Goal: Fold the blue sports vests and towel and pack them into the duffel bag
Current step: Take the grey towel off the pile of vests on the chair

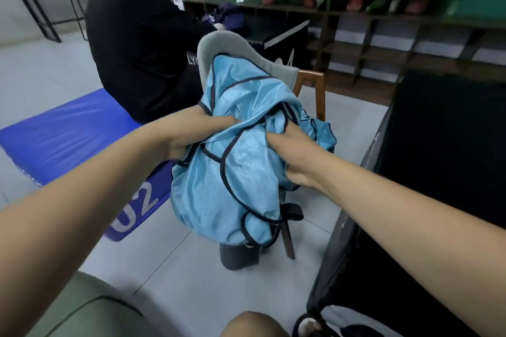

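Black table (451,145): stands at right; likely the best flat place for folding.
Blue mat (68,128): on the floor at left, behind the bundle.
Blue vests (232,172): a crumpled, tangled bunch held in the air in front of the chair (315,90).
Left hand (191,131): grips the bunch, thumb on top, fingers hidden beneath.
Right hand (295,156): fingers curled into the cloth.
Advice: free one vest, find both shoulder straps, shake it flat before folding.
Duffel bag, towel: cannot tell where.

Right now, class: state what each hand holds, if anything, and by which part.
Bunched shiny light-blue vests with dark trim: left hand grips upper-left folds, right hand upper-right folds.
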A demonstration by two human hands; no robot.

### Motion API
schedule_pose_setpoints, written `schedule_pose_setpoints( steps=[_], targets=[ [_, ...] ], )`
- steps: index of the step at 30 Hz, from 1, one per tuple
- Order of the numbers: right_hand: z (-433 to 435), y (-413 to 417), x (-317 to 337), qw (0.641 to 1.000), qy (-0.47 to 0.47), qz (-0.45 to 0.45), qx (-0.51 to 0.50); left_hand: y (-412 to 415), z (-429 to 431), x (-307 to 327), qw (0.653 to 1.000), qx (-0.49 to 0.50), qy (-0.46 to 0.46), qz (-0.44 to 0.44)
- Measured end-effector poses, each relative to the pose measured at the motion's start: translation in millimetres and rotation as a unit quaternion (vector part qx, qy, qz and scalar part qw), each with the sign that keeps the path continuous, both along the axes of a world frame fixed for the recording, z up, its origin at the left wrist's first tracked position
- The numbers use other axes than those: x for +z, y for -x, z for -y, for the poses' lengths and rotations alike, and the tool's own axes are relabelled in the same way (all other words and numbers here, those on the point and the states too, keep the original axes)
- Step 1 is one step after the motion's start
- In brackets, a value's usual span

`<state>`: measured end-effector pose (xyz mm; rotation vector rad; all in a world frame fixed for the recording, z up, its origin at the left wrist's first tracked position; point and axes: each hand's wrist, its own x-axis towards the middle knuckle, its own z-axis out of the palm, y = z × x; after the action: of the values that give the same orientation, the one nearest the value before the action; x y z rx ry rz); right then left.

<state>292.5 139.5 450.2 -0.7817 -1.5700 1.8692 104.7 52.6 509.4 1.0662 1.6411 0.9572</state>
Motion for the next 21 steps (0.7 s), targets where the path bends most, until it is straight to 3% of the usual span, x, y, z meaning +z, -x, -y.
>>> schedule_pose_setpoints(
  steps=[12, 21],
  targets=[
    [-93.4, -39.7, 155.3, 0.985, -0.152, -0.024, -0.080, -42.4, -92.9, 139.1, 0.983, -0.031, -0.157, -0.087],
    [-192.7, -35.9, 144.3, 0.974, -0.192, -0.001, -0.117, -45.8, -191.2, 116.0, 0.970, -0.033, -0.224, -0.085]
  ],
)
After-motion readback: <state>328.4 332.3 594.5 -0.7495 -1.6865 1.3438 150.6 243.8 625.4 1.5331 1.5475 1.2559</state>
